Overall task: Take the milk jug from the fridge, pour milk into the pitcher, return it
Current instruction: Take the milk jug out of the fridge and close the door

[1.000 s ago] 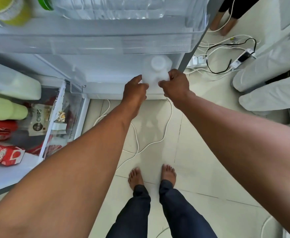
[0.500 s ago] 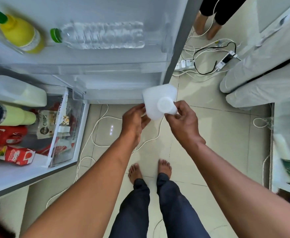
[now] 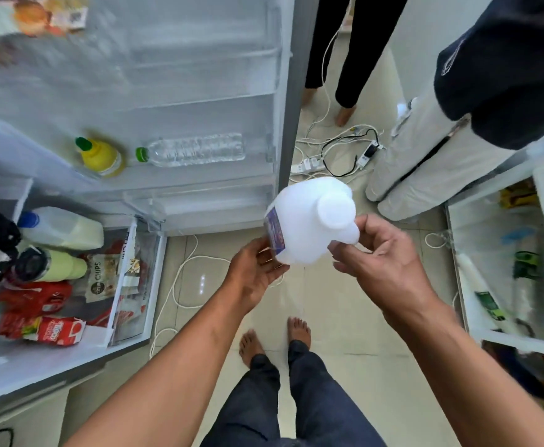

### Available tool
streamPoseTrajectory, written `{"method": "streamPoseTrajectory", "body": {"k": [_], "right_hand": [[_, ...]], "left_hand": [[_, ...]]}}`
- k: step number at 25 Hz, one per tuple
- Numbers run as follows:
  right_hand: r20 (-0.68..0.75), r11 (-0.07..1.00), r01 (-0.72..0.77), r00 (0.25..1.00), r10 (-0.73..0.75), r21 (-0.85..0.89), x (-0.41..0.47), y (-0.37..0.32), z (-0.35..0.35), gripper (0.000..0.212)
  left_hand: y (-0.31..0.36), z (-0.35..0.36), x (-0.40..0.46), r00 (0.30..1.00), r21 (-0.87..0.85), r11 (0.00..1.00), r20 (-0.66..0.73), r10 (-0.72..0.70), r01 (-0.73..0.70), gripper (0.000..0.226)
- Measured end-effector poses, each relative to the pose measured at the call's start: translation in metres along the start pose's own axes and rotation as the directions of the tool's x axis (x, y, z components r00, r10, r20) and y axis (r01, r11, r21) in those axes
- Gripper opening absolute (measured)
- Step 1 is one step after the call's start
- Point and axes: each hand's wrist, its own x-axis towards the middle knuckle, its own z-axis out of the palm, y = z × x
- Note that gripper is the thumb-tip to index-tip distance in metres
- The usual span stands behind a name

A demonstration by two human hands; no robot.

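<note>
Head view looks down at the open fridge [image 3: 128,101], which fills the left side, its door shelf [image 3: 199,175] carrying a clear water bottle [image 3: 196,150] that lies on its side and a yellow bottle [image 3: 101,156] with a green cap beside it. Lower in the fridge stand a second milk jug [image 3: 67,229] with a blue cap, a pale green bottle [image 3: 54,267], a bag of chips [image 3: 101,279] and a red carton [image 3: 59,330]. On the tiled floor [image 3: 328,304] white cables [image 3: 180,279] run near the person's bare feet. In front of the fridge door, above the floor, the white milk jug [image 3: 309,227] is held in the air between both hands, its white cap [image 3: 336,209] turned toward the camera. The left hand [image 3: 254,275] supports the jug from below at the labelled side, the grip spread with the fingers under the body. The right hand [image 3: 383,256] has its grip pinching the jug near the handle, just beside the cap.
</note>
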Motion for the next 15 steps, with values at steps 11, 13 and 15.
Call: {"method": "streamPoseTrajectory", "body": {"k": [11,13,15], "right_hand": [[0.043,0.928,0.312,0.950,-0.310,-0.202,-0.035,-0.107,-0.004,0.023],[0.038,0.939,0.334,0.942,-0.332,-0.085,-0.036,-0.104,-0.001,0.025],[0.028,0.936,0.350,0.937,-0.349,-0.035,-0.037,-0.105,-0.003,0.026]], "left_hand": [[0.058,0.036,-0.086,0.981,0.122,0.986,0.173,0.090,-0.112,0.037],[0.056,0.040,-0.093,0.979,0.155,0.981,0.184,0.086,-0.115,0.038],[0.057,0.047,-0.099,0.975,0.181,0.974,0.198,0.098,-0.135,0.037]]}}
